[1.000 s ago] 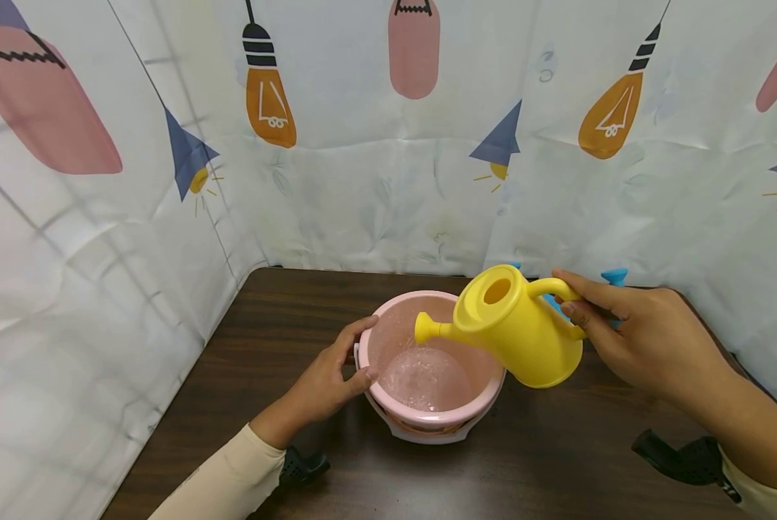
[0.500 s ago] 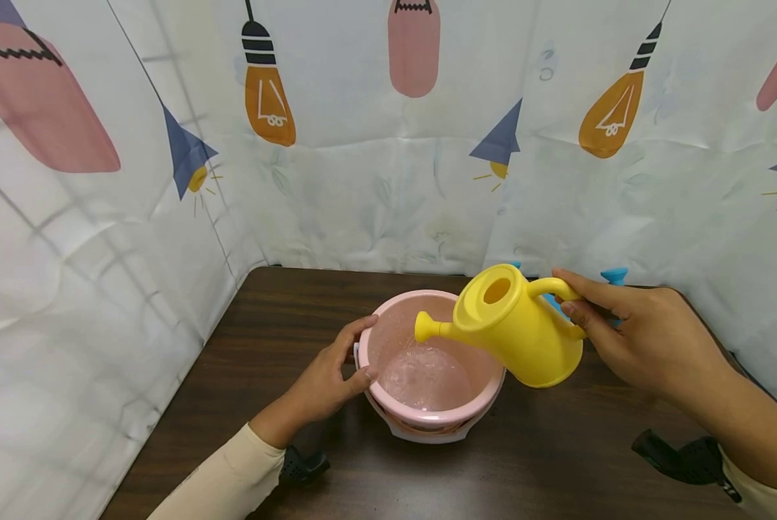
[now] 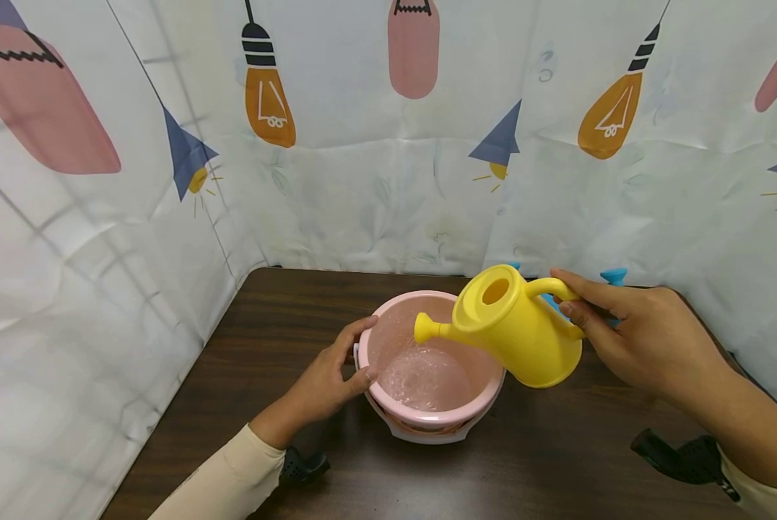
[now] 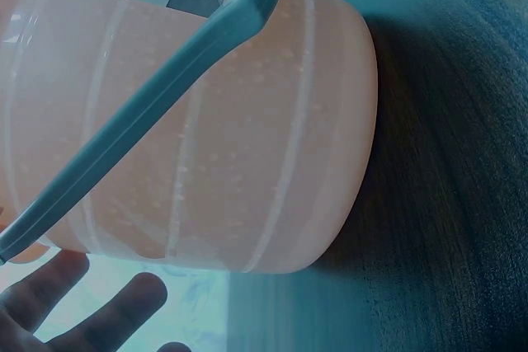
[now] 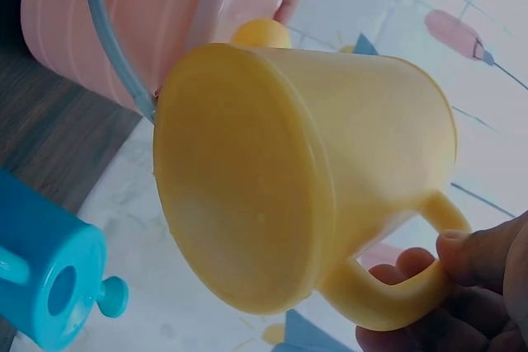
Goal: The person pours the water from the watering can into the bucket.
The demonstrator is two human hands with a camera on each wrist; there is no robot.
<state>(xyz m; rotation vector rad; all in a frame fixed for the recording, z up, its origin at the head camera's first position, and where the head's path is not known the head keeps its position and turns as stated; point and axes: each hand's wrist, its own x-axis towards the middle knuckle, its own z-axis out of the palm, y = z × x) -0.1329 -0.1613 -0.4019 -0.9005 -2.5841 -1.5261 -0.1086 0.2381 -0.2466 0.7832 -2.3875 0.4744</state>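
Note:
A pink bucket (image 3: pixel 427 417) with a pale handle stands on the dark wooden table, some water in its bottom. My left hand (image 3: pixel 326 375) grips its rim on the left, thumb on the near side; in the left wrist view, fingers (image 4: pixel 124 311) show beside the bucket's wall (image 4: pixel 231 138). My right hand (image 3: pixel 635 332) holds a yellow watering can (image 3: pixel 525 332) by its handle, fingers curled round it in the right wrist view. The can is tipped left, its spout over the bucket. Thin streams fall from the spout and ripple the water.
Behind the right hand stands a blue watering can (image 5: pixel 49 261), mostly hidden in the head view. A printed cloth (image 3: pixel 375 188) hangs along the back and left of the table (image 3: pixel 297 303). Black wrist mounts (image 3: pixel 677 456) sit under both forearms.
Both hands, the bucket and the tipped watering can stay almost where they were. The water surface in the bucket keeps rippling under the streams.

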